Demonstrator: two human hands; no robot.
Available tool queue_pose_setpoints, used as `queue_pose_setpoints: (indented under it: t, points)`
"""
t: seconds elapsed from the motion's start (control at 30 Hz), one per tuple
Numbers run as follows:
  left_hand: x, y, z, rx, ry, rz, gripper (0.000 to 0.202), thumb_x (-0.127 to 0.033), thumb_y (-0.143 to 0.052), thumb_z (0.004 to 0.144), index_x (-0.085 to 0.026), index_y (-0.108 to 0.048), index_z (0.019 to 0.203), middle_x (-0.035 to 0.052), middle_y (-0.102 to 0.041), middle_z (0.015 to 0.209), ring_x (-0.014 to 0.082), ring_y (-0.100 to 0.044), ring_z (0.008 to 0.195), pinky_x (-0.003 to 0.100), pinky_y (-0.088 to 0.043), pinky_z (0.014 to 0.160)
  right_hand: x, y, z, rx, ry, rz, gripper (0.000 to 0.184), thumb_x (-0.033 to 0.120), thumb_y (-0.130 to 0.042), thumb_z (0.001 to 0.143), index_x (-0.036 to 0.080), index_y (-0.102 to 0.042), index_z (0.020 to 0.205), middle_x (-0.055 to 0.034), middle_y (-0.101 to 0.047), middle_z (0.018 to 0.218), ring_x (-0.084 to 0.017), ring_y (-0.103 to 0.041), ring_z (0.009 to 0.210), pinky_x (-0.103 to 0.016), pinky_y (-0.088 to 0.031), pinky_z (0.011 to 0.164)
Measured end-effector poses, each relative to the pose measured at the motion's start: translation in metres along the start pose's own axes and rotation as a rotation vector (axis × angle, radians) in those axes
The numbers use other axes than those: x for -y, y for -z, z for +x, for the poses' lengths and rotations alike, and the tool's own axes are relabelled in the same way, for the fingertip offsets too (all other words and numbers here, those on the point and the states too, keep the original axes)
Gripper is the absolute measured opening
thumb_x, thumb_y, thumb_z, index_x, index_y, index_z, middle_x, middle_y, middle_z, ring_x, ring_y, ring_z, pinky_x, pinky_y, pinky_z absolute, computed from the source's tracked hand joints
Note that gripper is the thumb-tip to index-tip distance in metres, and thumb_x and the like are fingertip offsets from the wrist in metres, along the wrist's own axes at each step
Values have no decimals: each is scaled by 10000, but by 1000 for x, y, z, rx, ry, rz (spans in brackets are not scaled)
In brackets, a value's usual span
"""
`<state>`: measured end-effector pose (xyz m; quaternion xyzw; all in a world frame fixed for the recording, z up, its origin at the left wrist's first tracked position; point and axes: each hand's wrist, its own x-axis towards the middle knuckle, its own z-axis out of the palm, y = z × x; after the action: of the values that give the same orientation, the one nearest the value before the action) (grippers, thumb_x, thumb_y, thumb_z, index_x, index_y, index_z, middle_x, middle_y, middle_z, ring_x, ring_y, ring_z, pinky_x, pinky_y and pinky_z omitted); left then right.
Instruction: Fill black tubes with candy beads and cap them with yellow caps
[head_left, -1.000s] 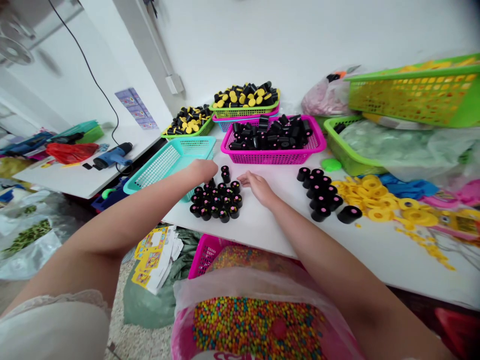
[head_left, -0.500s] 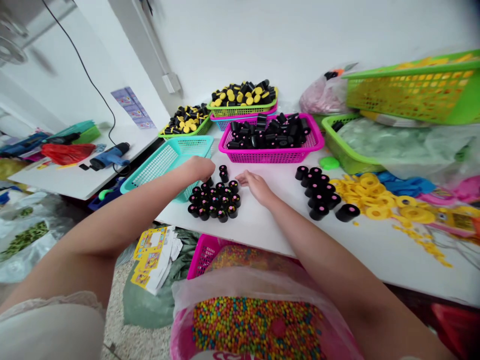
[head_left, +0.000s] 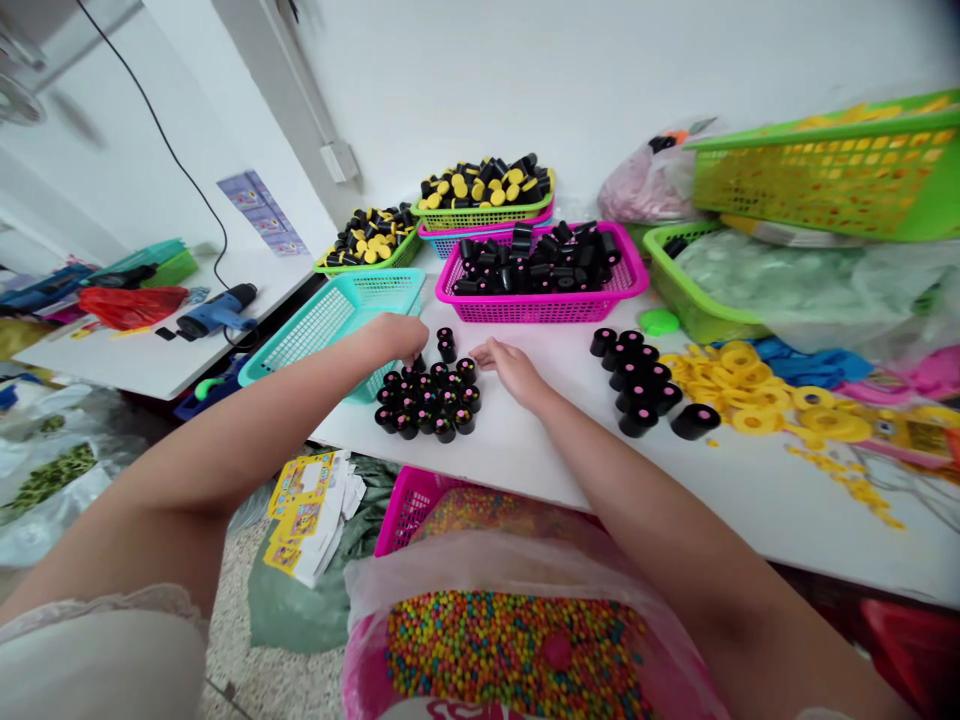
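My left hand (head_left: 403, 336) hangs over the back left of a group of small black cylinders (head_left: 427, 402), fingers pinched together and pointing down. Its fingertips meet the black pieces there, and what they grip is hidden. Beyond the group, two black cylinders (head_left: 446, 346) stand one behind the other. On the group's right side is my right hand (head_left: 511, 368), fingers stretched out and apart, its fingertips close to the nearest cylinder. Pink dots show inside many cylinders, and some hold small coloured beads.
A turquoise basket (head_left: 300, 318) and a magenta basket (head_left: 540, 312) of black cylinders stand behind. More black cylinders (head_left: 637, 380) and yellow rings (head_left: 739, 385) lie to the right. Below the table edge, a bag of coloured beads (head_left: 510, 640) sits at my lap. A heat gun (head_left: 217, 315) lies far left.
Both hands stay almost where they were, the left still low over the cylinders. The whole view has shifted very slightly.
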<state>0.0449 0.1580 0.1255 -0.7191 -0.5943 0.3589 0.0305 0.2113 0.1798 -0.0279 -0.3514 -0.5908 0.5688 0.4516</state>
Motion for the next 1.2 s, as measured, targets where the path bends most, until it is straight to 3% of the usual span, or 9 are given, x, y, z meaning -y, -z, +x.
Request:
queue_pose_setpoints:
  t: [0.23,0.4,0.57,0.83,1.1,1.2]
  points:
    - [2,-4,3,-9,-17,3,272,-187,-670,734,-226,-759,988,98,-732,1030,270,-654,992,292,-482,833,1,0,-1,5,7,0,493,567,-426,919,165,-696,828,-85,-700,891,-188,-625,838,-321,-504,801]
    - [2,1,7,-33,-9,12,266,-185,-661,751,-210,-757,998,121,-717,1075,285,-655,993,324,-476,850,1,1,-1,9,3,-7,487,550,-424,927,154,-695,842,-85,-701,893,-182,-625,848,-315,-501,810]
    - [2,5,22,-94,29,27,330,-209,-678,761,-212,-724,1088,152,-690,1139,325,-624,1063,368,-478,859,0,0,1,12,-8,-10,478,501,-390,952,141,-686,847,-97,-693,891,-174,-627,828,-312,-505,804]
    - [1,3,42,-145,47,15,340,-217,-680,762,-213,-711,1101,141,-700,1096,302,-628,1043,347,-477,846,1,0,1,29,-16,-33,465,472,-379,966,139,-685,858,-93,-689,893,-162,-628,826,-287,-511,791]
    - [7,5,24,-245,55,-34,291,-193,-577,826,-141,-709,1080,175,-675,1117,294,-633,1022,339,-478,824,0,0,2,39,-18,-52,516,534,-362,958,142,-685,870,-98,-694,911,-163,-634,839,-279,-514,798]
    - [2,6,10,-263,-39,-82,248,-222,-590,819,-190,-731,1021,96,-712,1027,234,-647,956,285,-464,812,0,0,1,38,-11,-59,496,510,-359,966,144,-682,879,-96,-697,916,-162,-636,845,-282,-516,804]
